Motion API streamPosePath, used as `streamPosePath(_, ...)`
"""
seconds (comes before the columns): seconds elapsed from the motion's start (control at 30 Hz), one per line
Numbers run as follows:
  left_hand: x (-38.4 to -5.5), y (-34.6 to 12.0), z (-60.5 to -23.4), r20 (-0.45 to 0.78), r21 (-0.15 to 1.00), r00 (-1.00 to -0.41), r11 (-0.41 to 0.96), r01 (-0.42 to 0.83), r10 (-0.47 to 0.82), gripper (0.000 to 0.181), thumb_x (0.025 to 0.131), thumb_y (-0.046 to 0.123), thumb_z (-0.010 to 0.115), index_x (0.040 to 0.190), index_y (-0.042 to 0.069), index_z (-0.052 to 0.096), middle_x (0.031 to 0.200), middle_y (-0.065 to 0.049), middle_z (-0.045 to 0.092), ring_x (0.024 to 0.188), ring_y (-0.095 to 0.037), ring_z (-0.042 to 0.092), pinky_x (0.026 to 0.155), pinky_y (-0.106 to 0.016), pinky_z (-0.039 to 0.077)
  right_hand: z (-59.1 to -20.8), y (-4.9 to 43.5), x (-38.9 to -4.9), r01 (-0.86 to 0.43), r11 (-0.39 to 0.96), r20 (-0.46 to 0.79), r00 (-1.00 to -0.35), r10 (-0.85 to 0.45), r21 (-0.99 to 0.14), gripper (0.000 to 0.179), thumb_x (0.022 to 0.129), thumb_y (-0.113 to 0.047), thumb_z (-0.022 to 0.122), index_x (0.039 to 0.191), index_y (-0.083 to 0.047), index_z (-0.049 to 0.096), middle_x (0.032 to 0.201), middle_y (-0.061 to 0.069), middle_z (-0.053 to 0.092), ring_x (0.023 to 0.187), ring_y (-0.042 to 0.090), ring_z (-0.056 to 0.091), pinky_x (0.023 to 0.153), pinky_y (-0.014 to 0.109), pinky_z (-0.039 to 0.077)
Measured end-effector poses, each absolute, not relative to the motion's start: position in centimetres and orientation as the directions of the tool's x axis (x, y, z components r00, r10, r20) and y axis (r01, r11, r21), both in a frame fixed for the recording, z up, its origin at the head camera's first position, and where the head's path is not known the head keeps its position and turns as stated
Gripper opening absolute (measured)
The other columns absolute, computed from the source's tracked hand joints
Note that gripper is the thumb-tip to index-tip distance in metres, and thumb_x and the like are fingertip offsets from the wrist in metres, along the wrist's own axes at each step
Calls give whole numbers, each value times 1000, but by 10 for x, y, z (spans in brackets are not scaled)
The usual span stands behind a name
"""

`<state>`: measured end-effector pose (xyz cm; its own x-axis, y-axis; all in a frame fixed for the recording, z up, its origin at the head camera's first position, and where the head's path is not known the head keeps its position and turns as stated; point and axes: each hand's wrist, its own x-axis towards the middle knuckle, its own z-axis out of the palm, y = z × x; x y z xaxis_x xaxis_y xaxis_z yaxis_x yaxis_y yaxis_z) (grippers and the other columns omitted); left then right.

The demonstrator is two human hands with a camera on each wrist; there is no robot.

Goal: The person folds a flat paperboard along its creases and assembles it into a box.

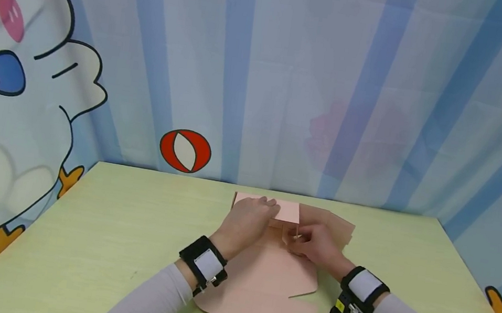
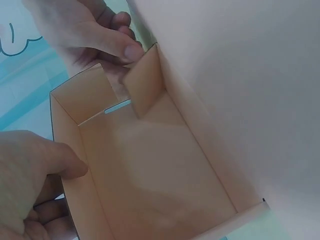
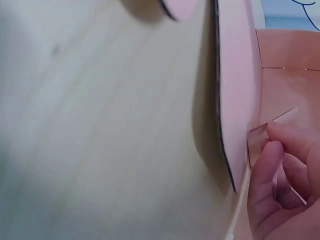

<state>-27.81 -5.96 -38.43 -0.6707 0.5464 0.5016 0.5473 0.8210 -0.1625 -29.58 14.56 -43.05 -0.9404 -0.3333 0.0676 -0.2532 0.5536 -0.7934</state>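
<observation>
A partly folded pink cardboard box (image 1: 288, 212) stands at the back of the table, its lid panel (image 1: 263, 277) lying flat toward me. My left hand (image 1: 247, 222) grips one wall; in the left wrist view its thumb (image 2: 72, 162) is over the inner side and its fingers are outside. At the box's right end, my right hand (image 1: 315, 244) pinches a small corner flap (image 3: 256, 145) between thumb and fingertips. The left wrist view shows two end flaps bent inward, with a gap between them and the right hand just behind.
An unfolded side panel (image 1: 334, 224) sticks out to the right of the box. The pale green table (image 1: 138, 216) spreads around it, with a striped curtain (image 1: 285, 76) behind. A black device (image 1: 341, 311) hangs below the right wrist strap.
</observation>
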Motion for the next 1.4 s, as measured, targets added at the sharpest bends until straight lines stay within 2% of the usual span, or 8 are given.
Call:
streamPosePath(0.1, -279, -60, -384, 508, -162, -668, 822, 546, 544, 13, 91, 4, 65, 94, 14, 72, 89, 2, 73, 76, -17, 71, 65, -27, 57, -425, 150, -296, -226, 552, 27, -938, -345, -802, 12, 83, -4, 75, 92, 3, 72, 67, 5, 62, 56, 12, 53, 49, 23, 44)
streamPosePath(0.2, -279, -61, -384, 510, -165, -666, 822, 545, 544, 14, 92, 3, 64, 94, 15, 72, 89, 2, 73, 75, -17, 71, 64, -28, 57, -419, 153, -296, -224, 567, 12, -936, -353, -793, 20, 84, -4, 74, 103, 4, 72, 69, 4, 65, 57, 13, 55, 51, 24, 46)
streamPosePath(0.43, -280, -61, -384, 506, -157, -676, 827, 539, 536, 16, 92, 2, 64, 96, 14, 73, 93, 2, 75, 78, -17, 72, 66, -29, 58, -402, 157, -297, -297, 688, 69, -938, -338, -663, 25, 81, -6, 77, 105, 3, 74, 76, 6, 68, 59, 10, 57, 52, 24, 48)
streamPosePath(0.6, -280, -62, -385, 510, -147, -672, 824, 547, 537, 16, 91, 1, 64, 94, 14, 73, 89, 1, 74, 75, -17, 71, 63, -29, 57, -387, 162, -295, -396, 740, 175, -916, -362, -544, 26, 83, -8, 75, 107, 0, 74, 79, 4, 71, 66, 9, 60, 56, 24, 49)
streamPosePath(0.77, -280, -62, -385, 513, -146, -668, 822, 551, 539, 16, 91, 0, 64, 92, 14, 72, 86, 1, 72, 74, -17, 70, 60, -28, 55, -371, 169, -296, -517, 752, 319, -853, -413, -409, 26, 84, -9, 73, 110, -5, 75, 81, 2, 73, 72, 10, 66, 64, 27, 53)
streamPosePath(0.97, -280, -63, -386, 522, -146, -660, 819, 555, 540, 17, 90, -1, 63, 91, 14, 72, 84, 1, 72, 73, -17, 70, 59, -27, 54, -359, 177, -301, -585, 768, 452, -777, -439, -259, 23, 83, -10, 76, 106, -6, 76, 93, 7, 73, 81, 21, 68, 70, 36, 56)
streamPosePath(1.17, -279, -62, -385, 524, -137, -658, 815, 562, 541, 18, 90, -3, 63, 91, 13, 71, 83, 1, 71, 71, -17, 69, 57, -25, 53, -357, 184, -308, -561, 792, 400, -801, -445, -242, 27, 84, -12, 76, 110, -3, 74, 107, 14, 73, 97, 32, 68, 81, 46, 56)
streamPosePath(1.4, -278, -61, -384, 518, -131, -660, 813, 567, 544, 18, 90, -2, 65, 95, 14, 73, 93, 1, 76, 77, -17, 72, 65, -28, 58, -365, 193, -312, -514, 805, 294, -851, -436, -295, 22, 87, -7, 69, 108, -3, 75, 105, 17, 74, 90, 30, 71, 76, 43, 58)
